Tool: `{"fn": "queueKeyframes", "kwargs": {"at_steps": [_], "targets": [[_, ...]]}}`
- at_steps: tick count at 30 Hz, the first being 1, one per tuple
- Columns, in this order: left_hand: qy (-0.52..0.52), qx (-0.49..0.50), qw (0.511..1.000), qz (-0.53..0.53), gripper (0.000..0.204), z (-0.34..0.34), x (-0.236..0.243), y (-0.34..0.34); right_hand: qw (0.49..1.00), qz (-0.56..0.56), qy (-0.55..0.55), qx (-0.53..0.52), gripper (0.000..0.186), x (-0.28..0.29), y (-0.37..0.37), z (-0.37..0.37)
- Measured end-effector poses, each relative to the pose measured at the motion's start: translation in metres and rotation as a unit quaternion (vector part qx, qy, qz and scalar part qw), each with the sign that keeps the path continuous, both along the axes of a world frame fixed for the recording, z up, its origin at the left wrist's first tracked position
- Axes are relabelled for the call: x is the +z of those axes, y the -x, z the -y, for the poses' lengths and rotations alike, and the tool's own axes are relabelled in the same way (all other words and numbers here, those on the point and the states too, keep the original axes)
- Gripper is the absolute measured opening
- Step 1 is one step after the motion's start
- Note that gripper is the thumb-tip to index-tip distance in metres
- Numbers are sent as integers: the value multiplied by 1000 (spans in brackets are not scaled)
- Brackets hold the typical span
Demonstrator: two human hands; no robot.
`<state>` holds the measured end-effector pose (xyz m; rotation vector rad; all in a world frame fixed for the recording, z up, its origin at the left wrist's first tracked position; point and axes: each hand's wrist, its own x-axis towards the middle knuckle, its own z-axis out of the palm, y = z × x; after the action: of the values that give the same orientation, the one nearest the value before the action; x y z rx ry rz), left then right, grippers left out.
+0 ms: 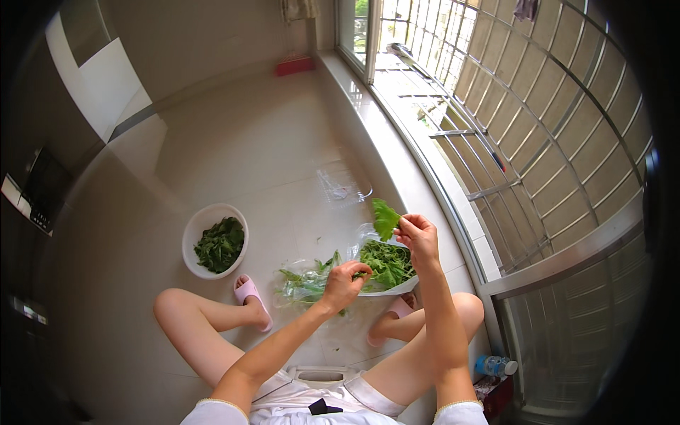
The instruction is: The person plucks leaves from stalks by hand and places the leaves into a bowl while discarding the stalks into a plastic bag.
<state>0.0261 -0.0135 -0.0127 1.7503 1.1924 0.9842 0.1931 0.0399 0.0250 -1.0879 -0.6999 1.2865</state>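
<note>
We see our right hand (418,237) raised to the right of the middle of the scene, its fingertips pinched on a single green leaf (385,218) that stands up just to the left of the thumb. Our left hand (345,281) is lower and nearer to us, closed around a stem at the edge of a clear plastic bag of leafy greens (304,283) that lies on the pale tiled floor (255,156). Just right of that bag, and touching it, sits a white bowl of loose greens (388,265), directly below the raised leaf; the left hand's knuckles overlap its near left rim. Well apart to the left rests a second white bowl (210,217) holding a darker heap of picked leaves (220,244). Our bare legs spread to either side, with a pink slipper (252,296) on the left foot near that second bowl and another pink slipper (401,309) half hidden under the greens bowl. Farther off on the floor lies an empty clear plastic bag (345,185), close to the raised sill. Along the right runs a curved window with a metal grille (552,127). Near our right knee, at the bottom right, a plastic bottle with a blue label (494,365) lies on its side.
</note>
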Motion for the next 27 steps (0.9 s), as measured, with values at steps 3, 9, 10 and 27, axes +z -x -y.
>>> {"fn": "queueKeyframes", "kwargs": {"at_steps": [3, 9, 10, 27], "targets": [[-5, 8, 1000, 1, 12, -6, -9, -1, 998, -39, 21, 35, 7, 2, 7, -1], [-21, -63, 990, -126, 18, -13, -12, 2, 993, -51, 49, 98, 8, -2, 21, -11], [-19, -93, 990, -104, 19, -13, -11, 16, 993, -30, 56, 102, 8, -2, 27, -10], [64, -192, 972, -118, 15, 14, 4, 131, 889, 242, -46, 386, 26, -3, 300, -60]]}}
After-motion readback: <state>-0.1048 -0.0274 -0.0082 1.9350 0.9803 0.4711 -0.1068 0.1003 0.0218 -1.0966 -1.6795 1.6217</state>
